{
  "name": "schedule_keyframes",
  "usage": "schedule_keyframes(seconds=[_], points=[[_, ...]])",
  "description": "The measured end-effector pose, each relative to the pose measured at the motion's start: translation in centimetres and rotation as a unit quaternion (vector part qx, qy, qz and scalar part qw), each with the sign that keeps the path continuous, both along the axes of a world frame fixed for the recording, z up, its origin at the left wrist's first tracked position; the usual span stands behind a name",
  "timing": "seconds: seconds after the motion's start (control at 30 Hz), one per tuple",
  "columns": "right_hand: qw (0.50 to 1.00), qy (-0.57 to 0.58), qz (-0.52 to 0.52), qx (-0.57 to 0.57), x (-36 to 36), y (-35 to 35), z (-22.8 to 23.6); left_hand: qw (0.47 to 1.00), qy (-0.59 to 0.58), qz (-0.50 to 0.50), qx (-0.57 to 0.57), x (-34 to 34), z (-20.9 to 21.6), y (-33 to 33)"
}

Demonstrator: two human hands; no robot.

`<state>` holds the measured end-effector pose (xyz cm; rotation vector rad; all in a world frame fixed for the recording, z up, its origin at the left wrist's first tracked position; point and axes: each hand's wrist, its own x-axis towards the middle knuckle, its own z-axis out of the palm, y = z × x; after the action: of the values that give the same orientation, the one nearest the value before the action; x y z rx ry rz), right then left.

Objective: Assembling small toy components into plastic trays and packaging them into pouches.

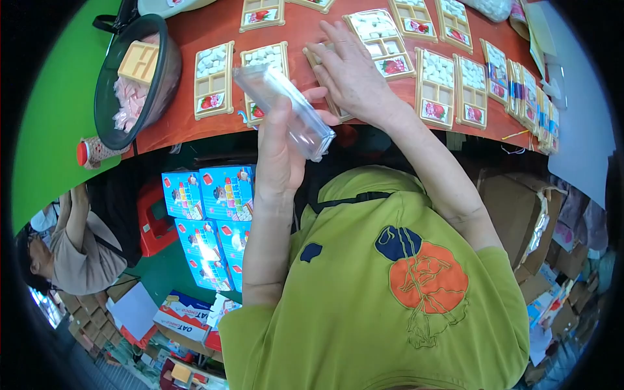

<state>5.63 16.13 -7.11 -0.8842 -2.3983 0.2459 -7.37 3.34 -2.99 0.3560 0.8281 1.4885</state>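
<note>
My left hand (281,146) is closed around a stack of clear plastic covers (286,107), held tilted above the table's near edge. My right hand (354,78) reaches across the table, fingers stretched out over a beige compartment tray (314,58) that it mostly hides. Left of it lies a similar tray (266,57), partly behind the covers, and another tray (213,81) farther left. These hold white pieces and a strawberry-picture card. Just beyond my right hand is a filled tray (380,42), with a further pair, one tray (434,88) beside another tray (470,91), to its right.
A black basin (170,71) with pink packets (130,97) and a beige tray (138,62) stands left, near a red-lidded jar (97,153). Several packed trays (520,91) line the table's right end. Blue boxes (208,195) are below; a person (84,240) is at left.
</note>
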Motion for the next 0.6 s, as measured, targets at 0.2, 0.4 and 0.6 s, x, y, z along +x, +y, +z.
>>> schedule_keyframes(seconds=[0.2,0.4,0.6], points=[[0.967,0.163,0.079,-0.18,1.1,-1.8,6.3,1.0,-0.018,0.005,-0.014,-0.6,0.3,-0.1],[0.645,0.132,0.179,-0.731,1.1,-3.1,8.0,0.999,0.04,-0.01,-0.009,-0.4,0.6,-0.6],[0.567,0.191,0.165,-0.784,-0.1,-4.4,7.2,0.999,0.044,0.001,-0.012,-1.5,0.8,-1.3]])
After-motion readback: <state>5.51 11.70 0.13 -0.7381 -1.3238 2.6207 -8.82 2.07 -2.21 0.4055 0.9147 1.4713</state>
